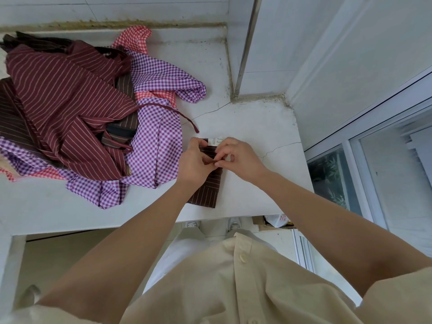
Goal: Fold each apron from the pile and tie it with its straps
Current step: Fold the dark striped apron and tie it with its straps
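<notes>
Folded apron (207,192), dark brown with thin pale stripes, lies as a narrow packet near the front edge of the white counter (257,122), with both hands working at its middle.

The left hand (194,163) lies over the packet with its fingers curled onto the far end, and the right hand (238,157) meets it with thumb and fingertips pinched on the cloth; whether it is a strap they pinch is too small to tell. A white label (217,141) shows at the far end of the folded apron, between the two hands. Just to the left, the pile lies heaped on the counter: a maroon striped apron (63,97) on top, purple gingham (159,141) spreading out to touch the left hand, and red gingham (133,39) at the back. A maroon strap (187,118) trails from the pile toward the label.
</notes>
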Tool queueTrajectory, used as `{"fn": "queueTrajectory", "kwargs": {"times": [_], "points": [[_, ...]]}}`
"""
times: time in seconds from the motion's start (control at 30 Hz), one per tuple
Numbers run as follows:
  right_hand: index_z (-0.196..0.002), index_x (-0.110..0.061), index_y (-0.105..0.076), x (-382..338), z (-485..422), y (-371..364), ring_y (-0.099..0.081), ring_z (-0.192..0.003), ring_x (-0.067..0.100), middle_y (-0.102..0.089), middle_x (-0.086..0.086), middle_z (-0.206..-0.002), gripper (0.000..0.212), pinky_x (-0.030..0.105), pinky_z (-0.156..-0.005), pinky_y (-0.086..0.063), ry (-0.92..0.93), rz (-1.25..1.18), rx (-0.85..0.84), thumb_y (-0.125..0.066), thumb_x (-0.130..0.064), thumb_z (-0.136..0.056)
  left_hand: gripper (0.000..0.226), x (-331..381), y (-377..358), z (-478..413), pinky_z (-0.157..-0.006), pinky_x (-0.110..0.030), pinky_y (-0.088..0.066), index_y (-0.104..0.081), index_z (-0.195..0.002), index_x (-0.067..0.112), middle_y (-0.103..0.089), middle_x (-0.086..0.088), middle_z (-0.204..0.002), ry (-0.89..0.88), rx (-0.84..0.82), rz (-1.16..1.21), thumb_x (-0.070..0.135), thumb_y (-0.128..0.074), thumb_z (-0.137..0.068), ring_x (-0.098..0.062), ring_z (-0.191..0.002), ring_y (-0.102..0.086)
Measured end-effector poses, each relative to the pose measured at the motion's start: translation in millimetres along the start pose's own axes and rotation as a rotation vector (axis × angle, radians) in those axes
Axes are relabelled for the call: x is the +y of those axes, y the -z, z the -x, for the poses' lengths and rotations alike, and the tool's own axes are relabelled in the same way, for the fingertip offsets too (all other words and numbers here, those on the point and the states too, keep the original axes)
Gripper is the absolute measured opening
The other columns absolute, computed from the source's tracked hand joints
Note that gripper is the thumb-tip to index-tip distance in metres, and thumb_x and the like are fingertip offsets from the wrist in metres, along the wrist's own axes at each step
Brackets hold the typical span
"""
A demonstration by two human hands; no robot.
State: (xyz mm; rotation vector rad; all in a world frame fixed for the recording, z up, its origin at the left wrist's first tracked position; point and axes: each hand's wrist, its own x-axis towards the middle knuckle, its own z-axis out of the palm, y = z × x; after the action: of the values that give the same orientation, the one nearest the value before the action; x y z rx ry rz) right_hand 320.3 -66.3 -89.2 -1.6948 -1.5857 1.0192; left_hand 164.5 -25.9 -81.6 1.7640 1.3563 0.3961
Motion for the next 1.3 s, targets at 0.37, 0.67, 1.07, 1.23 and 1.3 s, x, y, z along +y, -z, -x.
{"fn": "queueTrajectory", "kwargs": {"times": [0.37, 0.67, 1.07, 1.23, 1.3], "points": [[-0.084, -0.012, -0.071, 1, -6, -5, -0.06, -0.06, -0.003, -0.069, -0.003, -0.072, 0.015, 0.013, -0.065, -0.047, -0.244, -0.209, 0.138, -0.082, -0.008, -0.075, 0.015, -11, -9, 2, -0.065, 0.0, -0.035, -0.071, -0.095, 0.014, -0.057, 0.0, -0.097, -0.063, 0.108, -0.18, 0.026, -0.074, -0.086, 0.001, -0.065, -0.047], [-0.084, -0.01, -0.079, 0, -9, -8, -0.06, -0.061, -0.001, -0.071, -0.005, -0.072, 0.006, 0.013, -0.065, -0.047, -0.271, -0.104, 0.115, -0.077, -0.007, -0.079, 0.008, -15, -13, 0, -0.06, -0.012, -0.038, -0.072, -0.084, 0.011, -0.063, 0.001, -0.083, -0.175, 0.156, -0.205, 0.018, -0.076, -0.082, -0.006, -0.06, -0.052], [-0.107, -0.004, -0.067, -19, -18, -5, -0.06, -0.101, 0.032, -0.063, 0.015, -0.111, 0.024, 0.036, -0.083, -0.044, -0.178, 0.544, -0.209, -0.046, -0.013, -0.1, 0.011, -11, -14, -1, -0.068, -0.021, -0.039, -0.071, -0.09, 0.006, -0.065, -0.008, -0.094, -0.193, 0.112, -0.328, 0.013, -0.072, -0.083, -0.01, -0.07, -0.05], [-0.106, -0.005, -0.065, -16, -18, 5, -0.056, -0.097, 0.024, -0.061, 0.008, -0.106, 0.023, 0.031, -0.084, -0.042, -0.208, 0.384, -0.373, -0.044, -0.01, -0.1, 0.01, -19, -10, -1, -0.072, -0.022, -0.046, -0.072, -0.093, 0.006, -0.066, -0.008, -0.095, -0.189, 0.094, -0.321, 0.005, -0.067, -0.084, -0.015, -0.074, -0.058], [-0.102, -0.003, -0.064, -14, -15, 6, -0.055, -0.089, 0.02, -0.062, 0.002, -0.095, 0.021, 0.025, -0.072, -0.044, -0.278, 0.243, -0.348, -0.044, -0.009, -0.1, 0.01, -23, -7, -3, -0.071, -0.029, -0.053, -0.07, -0.091, 0.006, -0.065, -0.007, -0.092, -0.262, 0.057, -0.324, 0.002, -0.069, -0.082, -0.015, -0.072, -0.058]]}}
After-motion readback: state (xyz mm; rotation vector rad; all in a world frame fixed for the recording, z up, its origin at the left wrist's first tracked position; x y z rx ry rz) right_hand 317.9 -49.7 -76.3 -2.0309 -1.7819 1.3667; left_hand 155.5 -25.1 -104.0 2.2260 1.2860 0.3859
